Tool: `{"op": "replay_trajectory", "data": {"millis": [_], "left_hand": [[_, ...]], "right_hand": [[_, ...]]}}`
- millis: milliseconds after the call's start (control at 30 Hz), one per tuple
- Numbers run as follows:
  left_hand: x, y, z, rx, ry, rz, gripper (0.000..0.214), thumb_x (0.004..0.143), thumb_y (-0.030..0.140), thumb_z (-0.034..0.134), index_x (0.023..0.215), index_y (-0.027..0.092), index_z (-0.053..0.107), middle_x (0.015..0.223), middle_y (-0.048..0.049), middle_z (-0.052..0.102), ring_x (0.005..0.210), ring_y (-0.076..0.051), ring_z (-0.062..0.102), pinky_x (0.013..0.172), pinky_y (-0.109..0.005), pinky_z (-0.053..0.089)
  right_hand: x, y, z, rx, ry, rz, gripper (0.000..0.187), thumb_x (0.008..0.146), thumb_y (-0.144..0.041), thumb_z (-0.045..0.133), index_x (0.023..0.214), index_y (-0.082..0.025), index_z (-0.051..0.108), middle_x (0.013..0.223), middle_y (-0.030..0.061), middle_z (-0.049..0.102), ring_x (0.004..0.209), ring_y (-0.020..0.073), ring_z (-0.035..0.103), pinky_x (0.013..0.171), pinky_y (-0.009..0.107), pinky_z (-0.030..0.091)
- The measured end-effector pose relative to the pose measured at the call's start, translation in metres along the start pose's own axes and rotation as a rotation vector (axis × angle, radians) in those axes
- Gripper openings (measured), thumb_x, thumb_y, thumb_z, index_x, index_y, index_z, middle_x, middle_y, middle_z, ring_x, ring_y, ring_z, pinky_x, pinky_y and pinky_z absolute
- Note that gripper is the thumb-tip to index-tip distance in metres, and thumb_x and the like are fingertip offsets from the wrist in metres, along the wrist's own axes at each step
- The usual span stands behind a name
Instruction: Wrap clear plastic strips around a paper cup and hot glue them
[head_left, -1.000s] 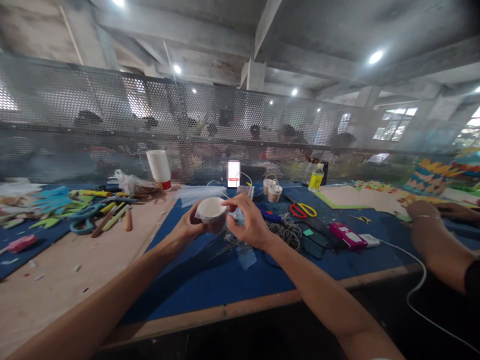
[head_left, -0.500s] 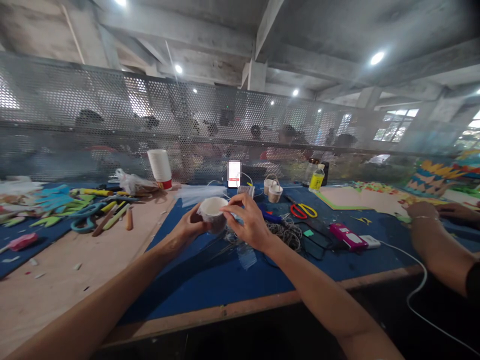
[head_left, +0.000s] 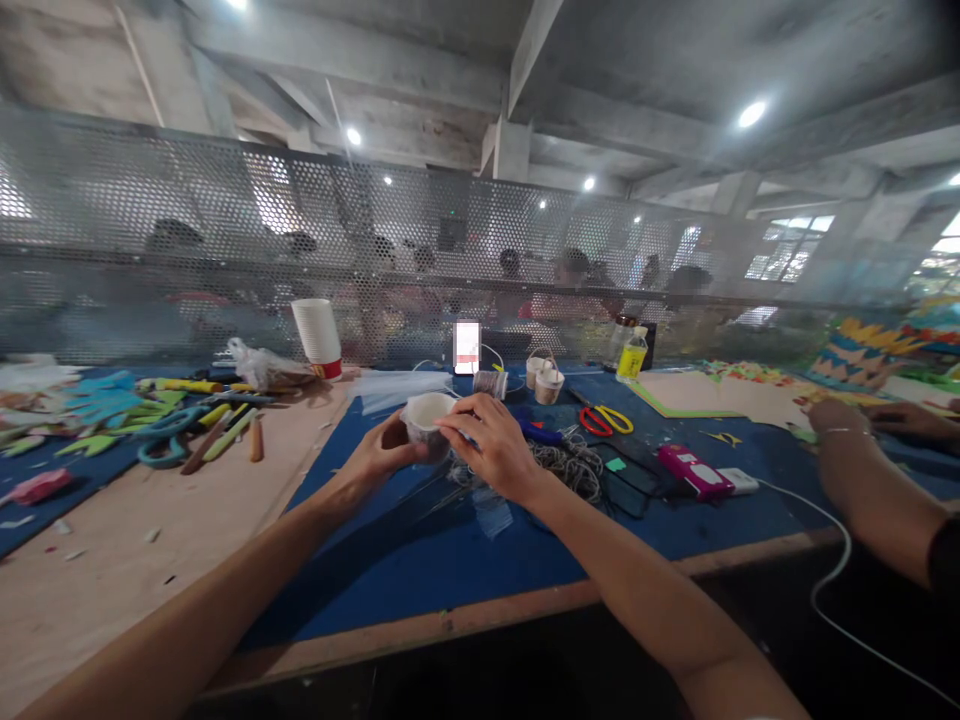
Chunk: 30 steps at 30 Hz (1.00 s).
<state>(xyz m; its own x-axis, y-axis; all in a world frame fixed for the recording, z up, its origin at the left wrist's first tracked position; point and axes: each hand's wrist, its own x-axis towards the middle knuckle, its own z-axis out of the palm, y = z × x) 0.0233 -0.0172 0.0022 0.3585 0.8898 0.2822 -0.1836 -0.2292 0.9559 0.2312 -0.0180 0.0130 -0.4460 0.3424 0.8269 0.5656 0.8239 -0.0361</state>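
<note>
A small white paper cup, with what looks like thin clear film around its side, is held above the blue mat. My left hand wraps its fingers and thumb round the cup's left side. At the right rim, my right hand has thumb and fingertips pinched together on the cup. Its mouth tilts a little toward me, and the interior looks plain white. Beneath and behind my right hand lie tangled grey wires and a spool.
Two small cups with handles stand behind. Red-yellow scissors, a magenta box and a yellow-labelled bottle are rightward. Leftward are stacked paper cups, blue-handled scissors and a phone centrally. Another person's arm rests right.
The cup has turned or tilted slightly in my left hand. My right fingertips have shifted slightly left and closer in against its rim.
</note>
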Motion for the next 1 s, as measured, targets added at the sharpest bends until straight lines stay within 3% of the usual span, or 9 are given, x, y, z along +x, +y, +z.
{"op": "replay_trajectory", "data": {"millis": [267, 533, 1000], "left_hand": [[0.000, 0.001, 0.004, 0.237, 0.171, 0.066, 0.087, 0.067, 0.036, 0.082, 0.143, 0.024, 0.042, 0.127, -0.0111, 0.067, 0.113, -0.028, 0.067, 0.093, -0.044, 0.056], [-0.001, -0.004, 0.004, 0.311, 0.204, 0.111, 0.065, 0.072, 0.039, 0.078, 0.131, 0.023, 0.054, 0.123, -0.0073, 0.068, 0.112, -0.027, 0.067, 0.095, -0.042, 0.056], [-0.001, -0.002, 0.005, 0.360, 0.266, 0.222, 0.071, 0.066, 0.036, 0.085, 0.127, 0.020, 0.054, 0.121, -0.0094, 0.067, 0.109, -0.026, 0.066, 0.090, -0.041, 0.058]], "right_hand": [[0.000, -0.001, -0.001, 0.006, -0.027, -0.006, 0.022, 0.102, -0.028, 0.052, 0.116, -0.022, 0.067, 0.108, 0.0070, 0.063, 0.103, 0.0195, 0.059, 0.093, 0.038, 0.051], [0.001, -0.004, -0.002, 0.099, -0.023, -0.017, 0.022, 0.101, -0.028, 0.053, 0.120, -0.022, 0.064, 0.107, 0.0073, 0.065, 0.104, 0.0199, 0.060, 0.095, 0.039, 0.051], [0.005, -0.010, -0.003, 0.311, 0.076, 0.127, 0.013, 0.100, -0.023, 0.052, 0.104, -0.022, 0.064, 0.101, 0.0057, 0.065, 0.100, 0.0172, 0.063, 0.091, 0.033, 0.054]]}}
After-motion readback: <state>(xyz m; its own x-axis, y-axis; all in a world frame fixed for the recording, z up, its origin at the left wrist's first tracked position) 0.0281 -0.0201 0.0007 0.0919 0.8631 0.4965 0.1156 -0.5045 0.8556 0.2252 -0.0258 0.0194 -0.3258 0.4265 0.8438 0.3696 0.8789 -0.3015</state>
